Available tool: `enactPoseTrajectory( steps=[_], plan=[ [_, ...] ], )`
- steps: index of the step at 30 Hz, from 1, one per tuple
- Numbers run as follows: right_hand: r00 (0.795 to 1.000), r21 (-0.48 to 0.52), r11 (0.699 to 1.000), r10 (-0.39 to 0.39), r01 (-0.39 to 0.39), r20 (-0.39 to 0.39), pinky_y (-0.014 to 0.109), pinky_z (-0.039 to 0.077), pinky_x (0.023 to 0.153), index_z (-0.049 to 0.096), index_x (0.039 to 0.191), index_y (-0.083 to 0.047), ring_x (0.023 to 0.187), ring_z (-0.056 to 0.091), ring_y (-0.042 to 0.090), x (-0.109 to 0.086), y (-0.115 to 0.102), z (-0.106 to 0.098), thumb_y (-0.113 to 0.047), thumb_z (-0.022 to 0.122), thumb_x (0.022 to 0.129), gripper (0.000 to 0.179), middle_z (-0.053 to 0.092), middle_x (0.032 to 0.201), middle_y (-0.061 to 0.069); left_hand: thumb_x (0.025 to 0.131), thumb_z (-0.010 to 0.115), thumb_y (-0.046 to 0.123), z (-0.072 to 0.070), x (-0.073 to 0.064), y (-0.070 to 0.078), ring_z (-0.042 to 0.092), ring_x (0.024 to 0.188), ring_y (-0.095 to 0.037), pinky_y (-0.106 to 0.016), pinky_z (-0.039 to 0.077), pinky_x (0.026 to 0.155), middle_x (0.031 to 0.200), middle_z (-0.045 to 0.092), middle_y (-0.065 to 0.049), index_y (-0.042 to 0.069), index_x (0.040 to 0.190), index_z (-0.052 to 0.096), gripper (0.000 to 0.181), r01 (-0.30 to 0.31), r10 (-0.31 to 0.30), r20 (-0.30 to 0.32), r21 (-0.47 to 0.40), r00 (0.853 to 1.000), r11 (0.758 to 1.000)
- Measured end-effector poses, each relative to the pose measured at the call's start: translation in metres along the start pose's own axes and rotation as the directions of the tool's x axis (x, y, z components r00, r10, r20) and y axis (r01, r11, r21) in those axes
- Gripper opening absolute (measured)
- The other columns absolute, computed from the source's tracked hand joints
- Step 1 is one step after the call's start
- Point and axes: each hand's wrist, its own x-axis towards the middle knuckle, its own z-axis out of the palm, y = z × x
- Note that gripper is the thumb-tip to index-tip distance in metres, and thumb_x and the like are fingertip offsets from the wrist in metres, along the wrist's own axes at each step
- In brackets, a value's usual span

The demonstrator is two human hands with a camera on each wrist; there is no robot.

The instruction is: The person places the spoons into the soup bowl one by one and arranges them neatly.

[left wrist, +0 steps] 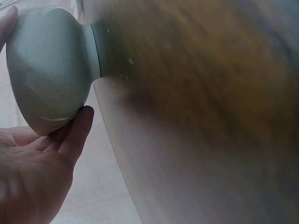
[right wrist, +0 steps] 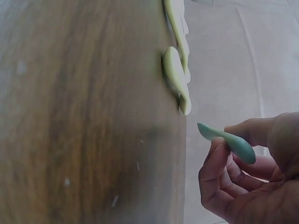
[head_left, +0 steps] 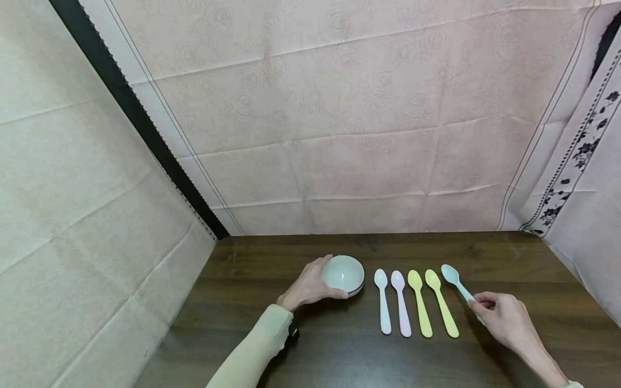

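My left hand (head_left: 312, 284) grips a pale green-white bowl (head_left: 343, 272) by its side, thumb and fingers spread round the wall. In the left wrist view the bowl (left wrist: 49, 65) shows its smooth outside and narrow foot, with fingertips against its lower wall. On the right, my right hand (head_left: 504, 318) pinches a light blue spoon (head_left: 451, 275) by its handle, the bowl end pointing away to the upper left. The right wrist view shows that spoon (right wrist: 233, 143) between thumb and fingers, raised off the table.
Between the hands lies a row of spoons: a pale blue one (head_left: 383, 302), a lilac one (head_left: 401, 302) and two yellow-green ones (head_left: 419, 302) (head_left: 441, 302). They rest on a dark wooden table (head_left: 330, 350). Light patterned cloth (head_left: 364, 134) stands behind and at both sides.
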Motion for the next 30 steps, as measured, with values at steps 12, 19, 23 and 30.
enactPoseTrajectory(
  steps=[12, 19, 23, 30],
  plan=[
    [0.998, 0.041, 0.999, 0.033, -0.031, -0.050, 0.027, 0.038, 0.063, 0.084, 0.111, -0.004, 0.067, 0.053, -0.005, -0.003, -0.005, -0.002, -0.029, 0.070, 0.106, 0.029, 0.080, 0.080, 0.001, 0.077, 0.097, 0.054, 0.000, 0.001, -0.001, 0.049, 0.151, -0.043, -0.059, 0.051, 0.115, 0.168, 0.049, -0.020, 0.008, 0.168, 0.041, 0.116, -0.001, 0.001, -0.002, -0.004, 1.000, 1.000],
    [0.996, 0.068, 0.996, 0.065, -0.061, -0.058, 0.028, 0.037, 0.060, 0.083, 0.116, -0.003, 0.066, 0.053, -0.005, -0.006, -0.008, -0.003, -0.032, 0.068, 0.108, 0.034, 0.081, 0.080, 0.002, 0.077, 0.097, 0.053, 0.001, 0.000, -0.001, 0.050, 0.150, -0.044, -0.059, 0.052, 0.114, 0.167, 0.050, -0.021, 0.007, 0.167, 0.041, 0.116, 0.000, 0.000, -0.003, -0.006, 1.000, 1.000],
    [0.995, 0.080, 0.994, 0.077, -0.071, -0.064, 0.028, 0.038, 0.059, 0.083, 0.118, -0.003, 0.066, 0.053, -0.005, -0.007, -0.009, -0.004, -0.033, 0.068, 0.108, 0.035, 0.082, 0.081, 0.004, 0.077, 0.097, 0.053, 0.001, 0.000, -0.001, 0.053, 0.147, -0.042, -0.058, 0.053, 0.113, 0.166, 0.051, -0.021, 0.007, 0.167, 0.041, 0.116, -0.002, 0.002, -0.003, -0.008, 1.000, 1.000],
    [0.994, 0.097, 0.992, 0.086, -0.079, -0.064, 0.028, 0.038, 0.060, 0.083, 0.120, -0.003, 0.068, 0.053, -0.008, -0.006, -0.012, -0.008, -0.032, 0.066, 0.109, 0.036, 0.083, 0.082, 0.006, 0.078, 0.097, 0.052, 0.001, 0.001, -0.002, 0.053, 0.148, -0.042, -0.057, 0.052, 0.115, 0.167, 0.050, -0.022, 0.006, 0.167, 0.040, 0.116, -0.010, 0.010, -0.002, -0.013, 1.000, 1.000]
  ],
)
